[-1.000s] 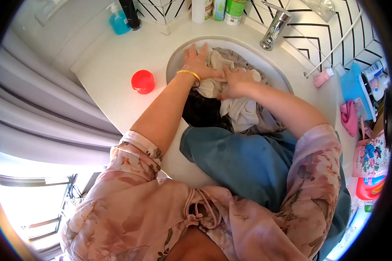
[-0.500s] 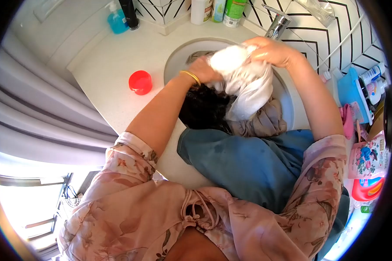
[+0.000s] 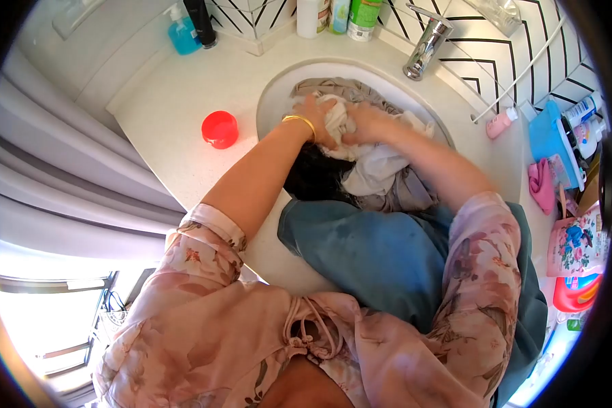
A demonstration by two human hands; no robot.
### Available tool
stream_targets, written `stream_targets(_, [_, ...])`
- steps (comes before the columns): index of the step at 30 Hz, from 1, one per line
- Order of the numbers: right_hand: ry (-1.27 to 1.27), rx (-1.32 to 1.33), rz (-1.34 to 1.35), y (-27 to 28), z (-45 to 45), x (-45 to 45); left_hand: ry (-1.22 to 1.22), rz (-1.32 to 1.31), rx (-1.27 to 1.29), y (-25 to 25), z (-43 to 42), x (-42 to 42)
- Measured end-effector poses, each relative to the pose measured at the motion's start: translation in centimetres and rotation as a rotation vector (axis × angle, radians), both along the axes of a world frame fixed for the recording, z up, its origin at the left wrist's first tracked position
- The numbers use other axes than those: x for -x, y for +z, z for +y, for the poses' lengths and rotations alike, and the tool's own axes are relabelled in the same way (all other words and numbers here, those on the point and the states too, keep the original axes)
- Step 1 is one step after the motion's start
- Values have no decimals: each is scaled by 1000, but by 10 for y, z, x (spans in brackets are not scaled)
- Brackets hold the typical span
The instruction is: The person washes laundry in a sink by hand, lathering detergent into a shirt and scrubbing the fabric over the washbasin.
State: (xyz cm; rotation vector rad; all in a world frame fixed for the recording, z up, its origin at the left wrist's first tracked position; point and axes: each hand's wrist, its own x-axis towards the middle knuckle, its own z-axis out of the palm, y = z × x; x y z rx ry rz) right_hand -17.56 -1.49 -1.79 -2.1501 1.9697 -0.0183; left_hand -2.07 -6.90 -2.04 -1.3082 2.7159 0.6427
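Observation:
A wet-looking white garment (image 3: 381, 166) lies bunched in the round sink (image 3: 268, 102), over taupe cloth (image 3: 347, 87) and beside a black garment (image 3: 316, 170). My left hand (image 3: 314, 119), with a yellow bangle at the wrist, grips the white garment on its left side. Close by on the right, my right hand (image 3: 366, 124) is closed on the same garment, slightly blurred by motion. The two hands nearly meet, with a fold of white cloth squeezed between them. Some of my fingers are hidden in the folds.
A chrome faucet (image 3: 428, 47) rises behind the sink. On the counter stand a red cup (image 3: 219, 129), a blue pump bottle (image 3: 182, 32) and a pink bottle (image 3: 501, 124). Teal cloth (image 3: 381, 251) covers the sink's front edge. A blue bin (image 3: 554, 143) sits at right.
Both hands have come closer together. My right hand has moved down and left from near the faucet, lowering the raised white garment into the sink. More of the taupe cloth behind shows.

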Motion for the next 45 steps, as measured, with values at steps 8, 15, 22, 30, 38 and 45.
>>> stream_targets(8, [237, -143, 366, -46, -15, 0, 114, -155, -130, -44, -28, 24])
stream_targets(15, [-546, -135, -980, -39, -56, 11, 848, 967, -658, -37, -57, 16])
stream_targets(22, [-110, 703, -559, 24, 4, -86, 312, 1476, -1188, -36, -55, 7])
stream_targets(30, [-163, 89, -836, -37, -63, 32, 496, 994, -935, -10, -28, 11])
stream_targets(38, [94, -59, 371, -50, -22, -8, -47, 50, 111, -27, -15, -1])
stream_targets(45, [-568, 7, -1543, -56, -69, 15, 198, 262, -7, -28, -54, -3])
